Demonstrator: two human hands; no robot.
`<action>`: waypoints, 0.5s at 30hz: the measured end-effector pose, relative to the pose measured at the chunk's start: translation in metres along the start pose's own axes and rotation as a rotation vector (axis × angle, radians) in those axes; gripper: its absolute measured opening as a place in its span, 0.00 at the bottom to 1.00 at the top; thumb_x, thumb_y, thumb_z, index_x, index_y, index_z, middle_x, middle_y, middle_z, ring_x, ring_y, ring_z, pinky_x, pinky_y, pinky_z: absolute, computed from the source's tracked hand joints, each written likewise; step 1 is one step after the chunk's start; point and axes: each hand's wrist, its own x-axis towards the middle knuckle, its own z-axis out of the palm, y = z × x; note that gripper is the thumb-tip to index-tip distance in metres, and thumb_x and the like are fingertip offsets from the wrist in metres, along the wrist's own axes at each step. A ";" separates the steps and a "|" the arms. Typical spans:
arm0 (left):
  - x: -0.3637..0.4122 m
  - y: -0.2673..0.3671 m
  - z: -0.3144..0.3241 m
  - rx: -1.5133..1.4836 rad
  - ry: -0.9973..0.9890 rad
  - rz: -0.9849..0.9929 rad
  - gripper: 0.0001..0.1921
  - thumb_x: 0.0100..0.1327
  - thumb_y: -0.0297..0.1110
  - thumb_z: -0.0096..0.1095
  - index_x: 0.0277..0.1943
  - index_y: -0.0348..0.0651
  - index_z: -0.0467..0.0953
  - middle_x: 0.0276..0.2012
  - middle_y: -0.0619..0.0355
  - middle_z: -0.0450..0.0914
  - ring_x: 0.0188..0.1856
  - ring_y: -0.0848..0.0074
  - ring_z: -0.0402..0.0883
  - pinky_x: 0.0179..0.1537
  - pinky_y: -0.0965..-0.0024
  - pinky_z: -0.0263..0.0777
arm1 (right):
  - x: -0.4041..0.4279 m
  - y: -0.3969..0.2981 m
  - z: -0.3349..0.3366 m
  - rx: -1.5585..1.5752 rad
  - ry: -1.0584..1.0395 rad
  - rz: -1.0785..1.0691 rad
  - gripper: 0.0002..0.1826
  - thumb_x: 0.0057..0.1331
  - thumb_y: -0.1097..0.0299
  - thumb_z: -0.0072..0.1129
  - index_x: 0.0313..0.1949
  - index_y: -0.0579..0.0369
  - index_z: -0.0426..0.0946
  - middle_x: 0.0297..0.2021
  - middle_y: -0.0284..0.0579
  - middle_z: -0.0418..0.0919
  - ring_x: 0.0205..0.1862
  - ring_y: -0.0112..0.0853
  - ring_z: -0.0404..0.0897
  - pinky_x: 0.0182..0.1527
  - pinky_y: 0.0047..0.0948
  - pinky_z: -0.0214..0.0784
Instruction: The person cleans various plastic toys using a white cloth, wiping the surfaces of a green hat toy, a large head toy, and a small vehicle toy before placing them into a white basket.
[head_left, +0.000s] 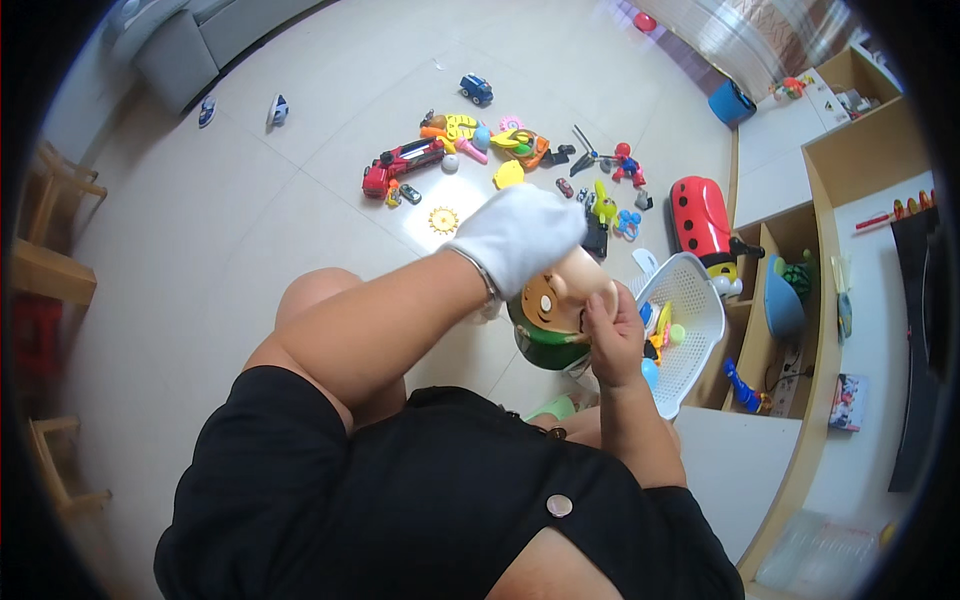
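My left hand (517, 234), in a white glove with a band at its wrist, lies over the upper edge of a green and cream toy with a cartoon face (546, 304). The glove hides how its fingers sit. My bare right hand (616, 334) grips the cream rim of that toy between thumb and fingers. Just right of this hand, a white perforated plastic basket (694, 337) stands tilted, holding several small colourful toys. A yellow toy gear (443, 220) lies on the floor to the left of the glove.
Ahead on the tiled floor are a red toy truck (382, 177), a blue toy vehicle (476, 88), a yellow piece (509, 174) and a red figure (628, 165). A ladybird-shaped case (701, 217) stands by the wooden shelf unit (825, 292). Small shoes (278, 110) lie far left.
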 end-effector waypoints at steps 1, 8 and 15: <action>-0.002 -0.011 0.004 0.061 -0.070 -0.063 0.06 0.52 0.27 0.56 0.34 0.38 0.72 0.29 0.49 0.79 0.34 0.62 0.80 0.38 0.65 0.74 | 0.001 -0.004 -0.002 0.021 0.014 -0.014 0.14 0.68 0.69 0.48 0.51 0.59 0.67 0.30 0.29 0.70 0.27 0.15 0.65 0.31 0.15 0.59; -0.010 0.019 -0.010 0.245 -0.419 0.117 0.06 0.47 0.28 0.60 0.28 0.38 0.72 0.26 0.52 0.75 0.33 0.61 0.77 0.37 0.63 0.71 | 0.011 0.011 -0.005 0.034 -0.060 0.069 0.16 0.67 0.70 0.48 0.53 0.60 0.66 0.39 0.37 0.75 0.35 0.19 0.72 0.39 0.18 0.65; -0.015 -0.013 -0.008 -0.124 -0.242 -0.055 0.06 0.55 0.30 0.54 0.36 0.41 0.75 0.30 0.53 0.76 0.35 0.68 0.77 0.40 0.67 0.70 | 0.017 -0.011 -0.012 0.265 -0.072 0.100 0.17 0.65 0.69 0.49 0.51 0.61 0.67 0.42 0.42 0.76 0.42 0.27 0.75 0.46 0.25 0.67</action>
